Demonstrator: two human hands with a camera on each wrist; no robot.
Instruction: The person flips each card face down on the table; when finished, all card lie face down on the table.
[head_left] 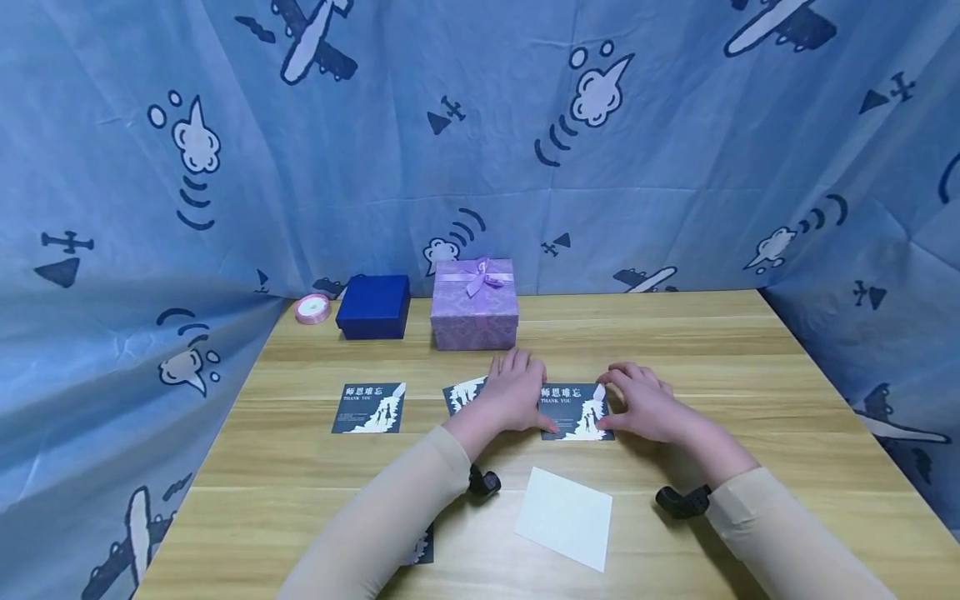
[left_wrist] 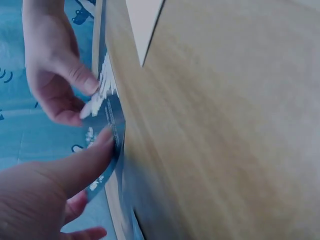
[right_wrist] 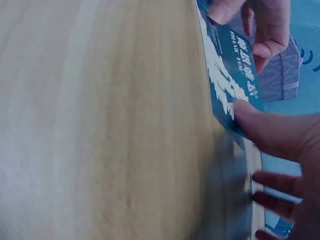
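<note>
A dark blue thank-you card (head_left: 570,408) with a white pattern is held at its two sides, just over the wooden table. My left hand (head_left: 513,392) pinches its left side; in the left wrist view the thumb lies on the card's printed face (left_wrist: 111,112). On the opposite side my right hand (head_left: 643,406) grips the edge, its thumb on top of the card (right_wrist: 235,75) in the right wrist view. Partly behind my left hand lies another printed card (head_left: 459,396). A blank white square card (head_left: 566,518) rests nearer, between my forearms.
A similar card (head_left: 369,408) lies further left, and one more (head_left: 426,548) is mostly hidden by my left forearm. Along the back stand a pink ribbon roll (head_left: 312,309), a blue box (head_left: 373,307) and a purple gift box (head_left: 475,308) with a bow. A blue printed curtain (head_left: 495,167) hangs behind.
</note>
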